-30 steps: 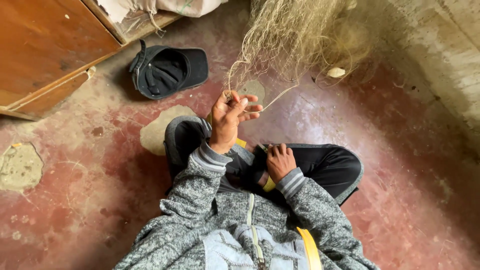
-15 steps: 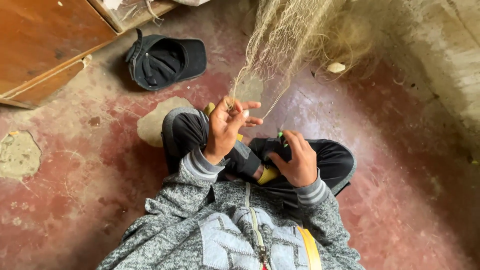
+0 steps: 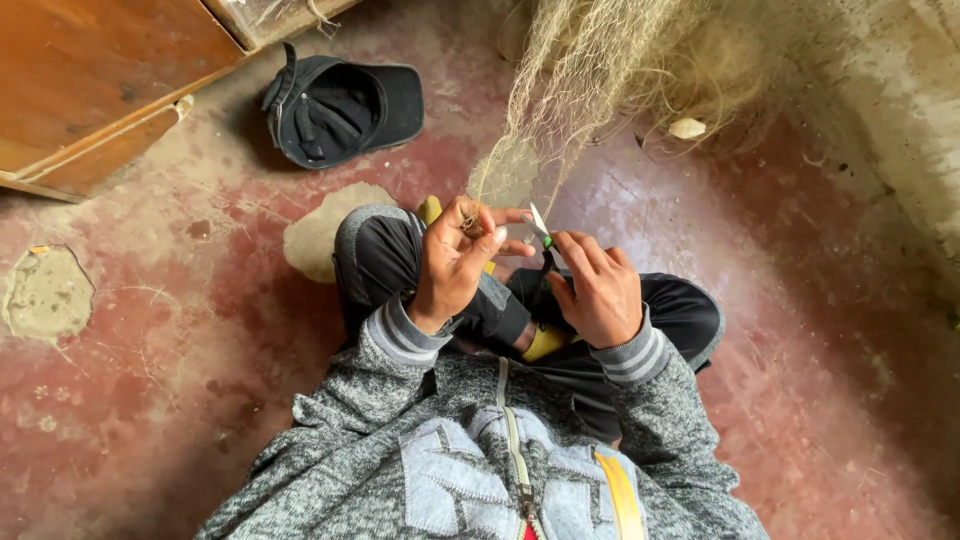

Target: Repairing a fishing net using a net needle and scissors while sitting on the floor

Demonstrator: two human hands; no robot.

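I sit cross-legged on a worn red floor in a grey sweater and black trousers. A pale, fine fishing net (image 3: 590, 90) hangs down from the upper middle. My left hand (image 3: 455, 265) pinches a bunched, knotted part of the net at its lower end. My right hand (image 3: 595, 290) holds a small tool with a thin pale blade and a green-and-black handle (image 3: 541, 234). The blade tip points at the strands beside my left fingers. The two hands are close together above my knees.
A black cap (image 3: 340, 105) lies upside down on the floor at the upper left. A wooden cabinet (image 3: 90, 80) fills the top left corner. A rough concrete wall (image 3: 900, 110) runs along the right. Patches of bare cement (image 3: 45, 295) break the red floor.
My right hand has come up from my lap with the small blade and now meets my left hand at the net. The left hand has kept its hold on the strands.
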